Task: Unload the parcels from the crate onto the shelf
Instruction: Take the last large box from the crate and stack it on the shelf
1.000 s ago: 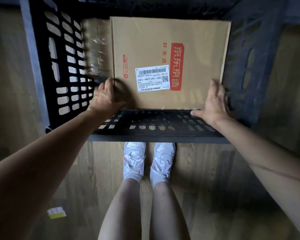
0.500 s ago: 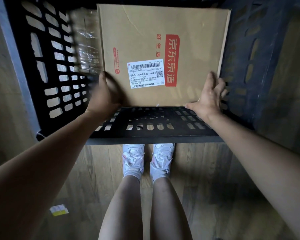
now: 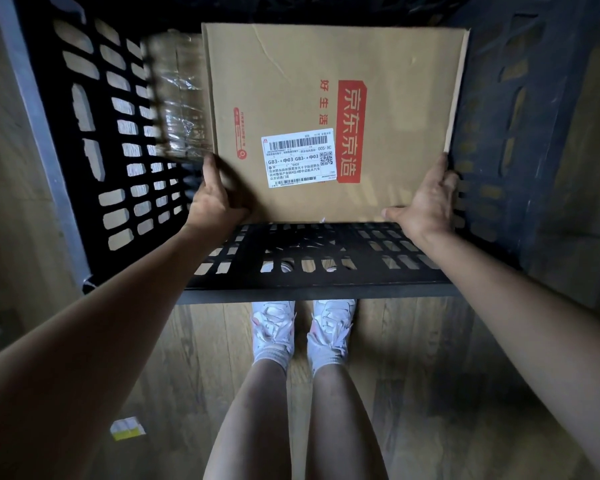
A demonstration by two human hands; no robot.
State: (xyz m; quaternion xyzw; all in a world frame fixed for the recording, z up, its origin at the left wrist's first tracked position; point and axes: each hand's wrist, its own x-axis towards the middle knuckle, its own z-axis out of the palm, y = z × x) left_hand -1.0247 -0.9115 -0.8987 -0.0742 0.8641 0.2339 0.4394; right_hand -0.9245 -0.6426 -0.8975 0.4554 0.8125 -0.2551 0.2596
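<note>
A flat brown cardboard parcel [image 3: 378, 81] with a red printed band and a white shipping label lies inside the black slotted crate [image 3: 312, 271]. My left hand [image 3: 215, 199] grips the parcel's near left corner, fingers curled under its edge. My right hand [image 3: 426, 202] holds the near right corner, fingers along the side and thumb along the near edge. A second parcel wrapped in clear tape [image 3: 177, 98] lies to the left, partly under the brown one.
The crate's near wall stands between me and the parcel, just above my white shoes [image 3: 302, 330] on the wooden floor. A small white and yellow scrap [image 3: 127, 427] lies on the floor at the lower left. No shelf is in view.
The parcel has risen a little and shifted within the crate. Both hands stay at its near corners, the left one closing further round its corner.
</note>
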